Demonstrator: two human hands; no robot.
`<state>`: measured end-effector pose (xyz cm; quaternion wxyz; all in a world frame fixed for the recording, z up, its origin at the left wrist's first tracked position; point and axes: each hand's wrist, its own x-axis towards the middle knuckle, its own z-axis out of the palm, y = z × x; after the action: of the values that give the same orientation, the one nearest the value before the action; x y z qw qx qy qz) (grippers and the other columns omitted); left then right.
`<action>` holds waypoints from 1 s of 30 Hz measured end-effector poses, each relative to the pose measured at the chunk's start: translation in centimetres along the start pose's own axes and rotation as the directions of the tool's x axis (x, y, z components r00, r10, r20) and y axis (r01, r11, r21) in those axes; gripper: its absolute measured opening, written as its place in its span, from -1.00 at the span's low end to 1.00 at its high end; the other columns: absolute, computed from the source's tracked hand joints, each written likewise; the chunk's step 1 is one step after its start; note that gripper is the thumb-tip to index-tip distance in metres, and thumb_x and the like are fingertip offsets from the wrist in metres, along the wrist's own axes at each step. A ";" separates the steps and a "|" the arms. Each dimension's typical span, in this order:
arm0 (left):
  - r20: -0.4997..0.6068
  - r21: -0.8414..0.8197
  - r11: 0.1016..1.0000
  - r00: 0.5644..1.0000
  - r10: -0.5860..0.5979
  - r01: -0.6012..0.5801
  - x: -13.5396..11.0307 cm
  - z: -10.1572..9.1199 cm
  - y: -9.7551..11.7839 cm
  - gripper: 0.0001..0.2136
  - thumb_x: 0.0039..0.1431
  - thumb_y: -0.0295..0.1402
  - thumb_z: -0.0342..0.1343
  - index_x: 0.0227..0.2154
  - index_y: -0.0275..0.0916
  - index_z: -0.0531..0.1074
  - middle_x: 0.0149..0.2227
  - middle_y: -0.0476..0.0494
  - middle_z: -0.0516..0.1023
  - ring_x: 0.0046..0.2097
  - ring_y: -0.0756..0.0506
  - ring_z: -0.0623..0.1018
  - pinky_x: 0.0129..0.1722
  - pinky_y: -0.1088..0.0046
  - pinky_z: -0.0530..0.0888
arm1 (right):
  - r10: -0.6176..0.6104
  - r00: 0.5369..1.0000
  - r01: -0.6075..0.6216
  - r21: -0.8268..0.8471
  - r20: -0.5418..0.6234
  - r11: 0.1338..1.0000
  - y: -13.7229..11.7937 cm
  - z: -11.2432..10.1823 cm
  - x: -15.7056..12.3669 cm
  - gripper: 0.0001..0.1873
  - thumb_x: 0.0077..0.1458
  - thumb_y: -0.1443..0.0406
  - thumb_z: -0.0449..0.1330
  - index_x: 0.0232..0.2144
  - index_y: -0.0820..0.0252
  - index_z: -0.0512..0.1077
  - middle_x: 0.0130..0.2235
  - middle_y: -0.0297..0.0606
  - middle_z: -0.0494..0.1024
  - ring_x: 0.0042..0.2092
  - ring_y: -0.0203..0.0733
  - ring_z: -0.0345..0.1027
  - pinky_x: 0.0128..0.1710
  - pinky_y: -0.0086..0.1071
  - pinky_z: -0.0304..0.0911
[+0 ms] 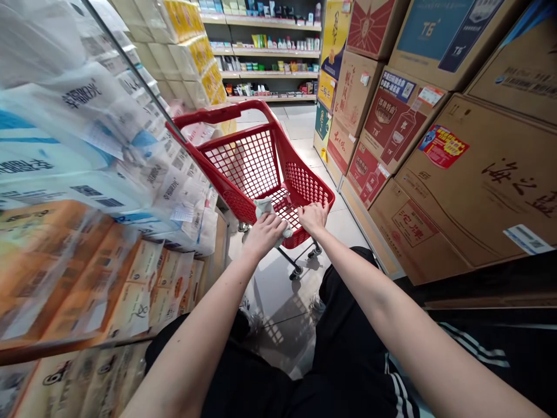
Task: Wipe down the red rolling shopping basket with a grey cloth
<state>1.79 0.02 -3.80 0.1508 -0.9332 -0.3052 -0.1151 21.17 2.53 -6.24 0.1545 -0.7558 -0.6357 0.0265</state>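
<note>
A red plastic shopping cart (235, 200) stands in front of me in the aisle, its handle on the far side and its lattice basket holding nothing that I can make out. At the basket's near edge, my left hand (265, 229) has its fingers curled over a pale, crumpled cloth (264, 206). Part of that cloth shows past the fingers on both sides. Beside it on the right, my right hand (314, 217) is closed around the cart's near rim. The undersides of both hands' fingers are hidden.
Wrapped tissue packs (148, 174) are stacked along the left side. Cardboard cartons (470, 174) rise on the right. Shelves (274, 52) with bottles and tubes close the far end. Tiled floor (296, 125) runs between the stacks, and the cart's wheels (296, 271) stand close to my feet.
</note>
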 end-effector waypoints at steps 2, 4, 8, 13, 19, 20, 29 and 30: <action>-0.018 0.010 1.000 1.000 -0.017 0.017 1.0 0.6 1.0 -0.75 0.30 -0.47 -0.12 -0.13 -0.23 0.45 -0.24 -0.25 0.48 -0.09 -0.22 0.45 0.08 0.14 0.34 | 0.047 0.999 -0.047 0.015 0.007 0.999 0.1 0.0 -0.1 -0.57 0.25 0.22 -0.06 -0.10 0.16 0.58 0.05 -0.08 0.55 0.20 0.00 0.21 0.34 0.04 -0.41; -0.041 0.007 0.999 0.998 -0.037 0.038 1.8 1.1 1.9 -0.75 0.30 -0.46 -0.11 -0.12 -0.22 0.46 -0.24 -0.24 0.48 -0.09 -0.23 0.44 0.08 0.12 0.33 | 0.106 0.994 -0.106 0.015 0.026 0.994 0.7 -0.2 0.2 -0.57 0.18 0.28 0.00 0.02 0.15 0.52 0.21 -0.05 0.41 0.32 0.03 0.03 0.34 0.08 -0.40; -0.080 0.007 0.999 0.996 -0.045 0.046 2.3 1.5 3.0 -0.76 0.31 -0.43 -0.10 -0.09 -0.23 0.45 -0.24 -0.22 0.47 -0.06 -0.23 0.44 0.13 0.12 0.30 | 0.146 0.986 -0.145 -0.007 0.087 0.989 2.3 -0.8 1.1 -0.47 0.11 0.33 0.08 0.15 0.16 0.40 0.39 -0.04 0.09 0.43 0.09 -0.29 0.32 0.12 -0.30; -0.063 0.030 1.000 0.998 0.011 -0.009 2.3 1.1 2.7 -0.77 0.32 -0.41 -0.09 -0.10 -0.21 0.44 -0.23 -0.19 0.48 -0.06 -0.20 0.45 0.11 0.17 0.33 | 0.095 0.981 -0.102 0.031 0.167 0.994 3.6 -1.0 1.1 -0.50 0.08 0.35 0.12 0.10 0.07 0.45 0.40 -0.12 0.08 0.44 0.08 -0.35 0.34 0.11 -0.25; -0.036 0.041 0.999 0.999 0.015 -0.014 2.0 0.8 0.2 -0.75 0.32 -0.40 -0.07 -0.04 -0.19 0.44 -0.15 -0.21 0.52 -0.01 -0.20 0.47 0.08 0.20 0.37 | 0.074 0.974 -0.085 0.044 0.213 0.995 4.4 -1.3 0.5 -0.51 0.09 0.34 0.15 0.09 -0.01 0.47 0.40 -0.15 0.08 0.45 0.10 -0.40 0.34 0.16 -0.30; -0.034 0.035 0.999 0.999 -0.001 0.002 1.9 0.8 -0.7 -0.74 0.31 -0.39 -0.06 -0.02 -0.18 0.44 -0.12 -0.22 0.53 0.02 -0.21 0.47 0.09 0.19 0.36 | 0.073 0.973 -0.084 0.041 0.217 0.996 4.5 -1.3 0.5 -0.51 0.09 0.33 0.15 0.09 -0.04 0.47 0.39 -0.17 0.09 0.45 0.10 -0.40 0.34 0.18 -0.32; -0.011 0.057 0.985 0.987 -0.160 0.160 1.4 1.6 -4.3 -0.72 0.27 -0.34 0.00 0.00 -0.20 0.44 -0.04 -0.26 0.53 0.11 -0.25 0.43 0.30 0.03 0.16 | 0.037 0.984 -0.046 0.052 0.176 0.998 5.8 -1.1 -0.1 -0.53 0.14 0.35 0.09 0.06 -0.13 0.50 0.34 -0.26 0.23 0.44 0.04 -0.31 0.34 0.22 -0.41; -0.018 0.062 0.983 0.985 -0.170 0.171 1.5 1.6 -3.7 -0.72 0.27 -0.35 -0.01 -0.01 -0.20 0.45 -0.05 -0.27 0.53 0.11 -0.25 0.43 0.30 0.05 0.17 | 0.039 0.986 -0.047 0.049 0.160 0.998 6.0 -1.1 -0.2 -0.54 0.14 0.35 0.09 0.04 -0.11 0.51 0.33 -0.25 0.25 0.44 0.04 -0.29 0.35 0.21 -0.42</action>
<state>0.95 4.28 -4.05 0.1718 -0.8977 -0.3865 -0.1236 27.10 1.29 -6.78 0.1227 -0.7605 -0.6287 0.1066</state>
